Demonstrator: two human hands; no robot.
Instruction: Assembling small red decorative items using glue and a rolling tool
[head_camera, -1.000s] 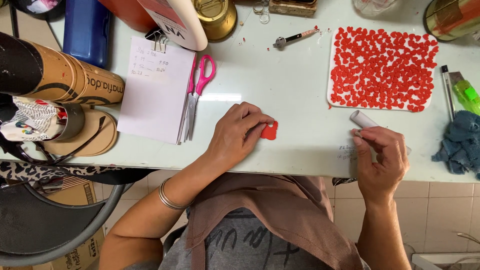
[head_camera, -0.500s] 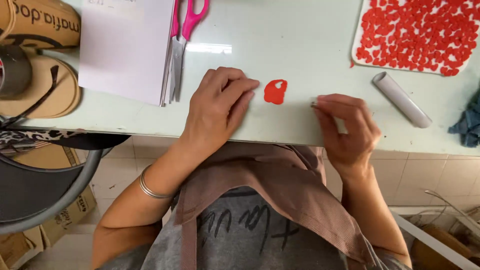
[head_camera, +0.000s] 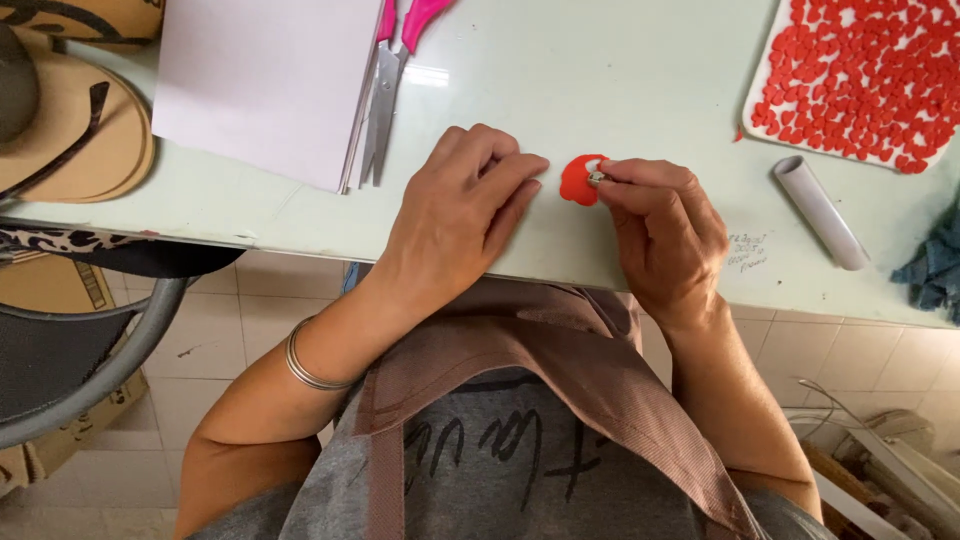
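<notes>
A small flat piece of red clay lies on the pale green table near its front edge. My left hand rests flat on the table just left of the clay, fingertips near its edge. My right hand pinches a small metal cutter and presses it onto the clay's right side.
A white tile covered with several small red heart shapes sits at the upper right. A grey tube roller lies right of my right hand. Pink-handled scissors and white paper lie upper left. A blue cloth is at the right edge.
My right hand left the grey roller, moved left with the small cutter and set it on the red clay. The view shifted closer to the table edge.
</notes>
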